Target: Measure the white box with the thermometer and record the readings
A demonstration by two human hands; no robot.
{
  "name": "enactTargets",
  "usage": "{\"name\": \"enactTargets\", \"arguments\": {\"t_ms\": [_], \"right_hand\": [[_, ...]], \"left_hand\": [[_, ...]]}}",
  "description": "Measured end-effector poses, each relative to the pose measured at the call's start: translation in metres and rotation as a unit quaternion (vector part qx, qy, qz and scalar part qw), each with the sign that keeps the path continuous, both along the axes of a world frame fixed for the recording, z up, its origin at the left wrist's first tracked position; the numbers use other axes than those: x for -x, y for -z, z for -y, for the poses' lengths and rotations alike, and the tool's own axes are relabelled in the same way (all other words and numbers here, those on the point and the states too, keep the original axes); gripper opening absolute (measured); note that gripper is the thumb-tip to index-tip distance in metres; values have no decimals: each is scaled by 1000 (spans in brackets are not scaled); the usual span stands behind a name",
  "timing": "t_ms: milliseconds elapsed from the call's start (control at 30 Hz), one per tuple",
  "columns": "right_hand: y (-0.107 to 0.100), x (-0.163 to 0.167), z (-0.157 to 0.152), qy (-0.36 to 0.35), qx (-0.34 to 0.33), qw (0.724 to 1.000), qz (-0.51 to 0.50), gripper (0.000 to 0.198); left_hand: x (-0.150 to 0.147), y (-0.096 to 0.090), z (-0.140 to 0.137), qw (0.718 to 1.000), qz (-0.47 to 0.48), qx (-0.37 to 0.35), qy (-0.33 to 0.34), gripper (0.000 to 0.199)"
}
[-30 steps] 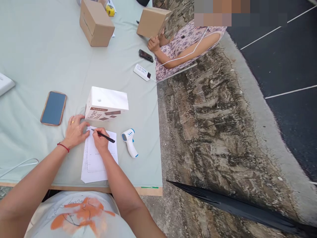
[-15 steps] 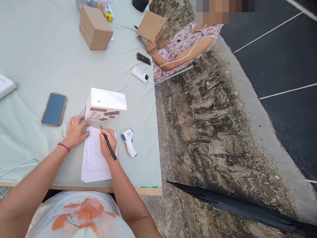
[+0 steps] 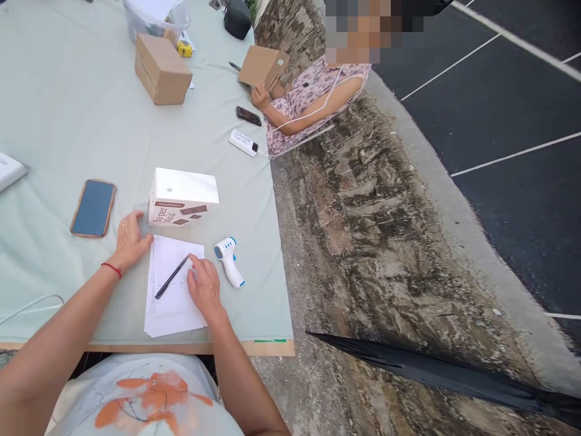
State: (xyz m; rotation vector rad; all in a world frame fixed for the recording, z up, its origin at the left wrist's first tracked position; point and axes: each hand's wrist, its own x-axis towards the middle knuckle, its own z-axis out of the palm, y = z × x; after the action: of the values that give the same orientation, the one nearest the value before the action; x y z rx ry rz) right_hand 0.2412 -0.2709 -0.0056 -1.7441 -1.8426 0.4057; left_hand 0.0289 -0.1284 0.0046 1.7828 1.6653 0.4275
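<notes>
Pen: a black pen (image 3: 171,277) lying aslant across the paper sheets, its upper end at the right fingertips.
Paper sheets: a loose, slightly fanned stack (image 3: 181,312) near the front edge of the pale green tablecloth (image 3: 109,133), with faint markings on the top page.
Right hand: over the right side of the stack (image 3: 205,283), fingers loosely bent; whether thumb and forefinger pinch the pen's end cannot be told.
Left hand: at the stack's upper left corner (image 3: 131,243), thumb spread from the fingers, gripping nothing.
White box: printed "Super Meal" (image 3: 184,184), just beyond the sheets.
Thermometer: white and blue, gun-shaped (image 3: 229,260), lying just right of the sheets.
Phone: dark screen upward in a brown-edged case (image 3: 93,208), left of the white box.
Far side: a closed cardboard box (image 3: 166,66) beside a yellow object (image 3: 184,49); a co-worker's hand (image 3: 260,97) at a second cardboard box (image 3: 256,65).
</notes>
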Motion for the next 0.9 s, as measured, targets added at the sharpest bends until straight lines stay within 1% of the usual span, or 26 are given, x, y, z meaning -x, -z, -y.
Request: {"name": "enactTargets", "arguments": {"t_ms": [67,100,167,200,233,300,367,400,433,467,500,533,600,633,667,733,800,833,900], "right_hand": [[3,-20,-4,81,-10,997,-4,35],[6,-31,-6,131,1,991,2,37],[13,-53,-10,219,70,973,17,47],[17,-63,-12,245,112,963,21,54],[19,-71,-14,256,146,955,20,58],[21,-82,-17,257,219,941,-7,55],[18,-82,-20,264,268,924,-69,48],[14,-79,-22,273,272,916,-114,47],[10,-73,-24,282,260,909,-167,48],[4,-65,-26,284,238,901,-227,50],[-1,-56,-29,269,218,891,-293,51],[-7,-45,-33,242,214,874,-364,51],[-19,-22,-42,188,225,822,-489,51],[-25,-11,-47,162,224,800,-533,50],[-30,-1,-52,143,224,788,-556,47],[-36,14,-64,135,227,789,-555,41],[-37,25,-75,155,234,791,-544,38],[-35,28,-79,168,238,787,-544,38],[-29,32,-85,187,241,766,-566,40]], "left_hand": [[-3,-5,-12,1000,8,28,-8,79],[-4,-7,-19,999,10,30,2,86],[-6,-7,-30,999,14,25,39,89],[-6,-6,-35,998,16,21,58,86],[-6,-5,-38,997,18,18,71,82],[-5,-1,-41,997,20,15,76,76],[-4,3,-39,997,22,9,67,80],[-3,4,-38,998,25,5,63,83],[-2,5,-36,998,28,0,61,84],[-2,5,-34,998,30,-4,57,83],[-1,6,-33,998,32,-8,53,82],[-1,6,-32,998,31,-11,50,80],[0,6,-31,998,25,-16,47,78],[0,7,-30,998,23,-19,47,77],[0,7,-30,998,22,-22,46,77],[0,7,-29,998,21,-27,44,78],[0,6,-29,998,22,-29,43,81],[0,6,-28,998,22,-29,44,82],[-1,6,-28,998,22,-26,49,82]]}}
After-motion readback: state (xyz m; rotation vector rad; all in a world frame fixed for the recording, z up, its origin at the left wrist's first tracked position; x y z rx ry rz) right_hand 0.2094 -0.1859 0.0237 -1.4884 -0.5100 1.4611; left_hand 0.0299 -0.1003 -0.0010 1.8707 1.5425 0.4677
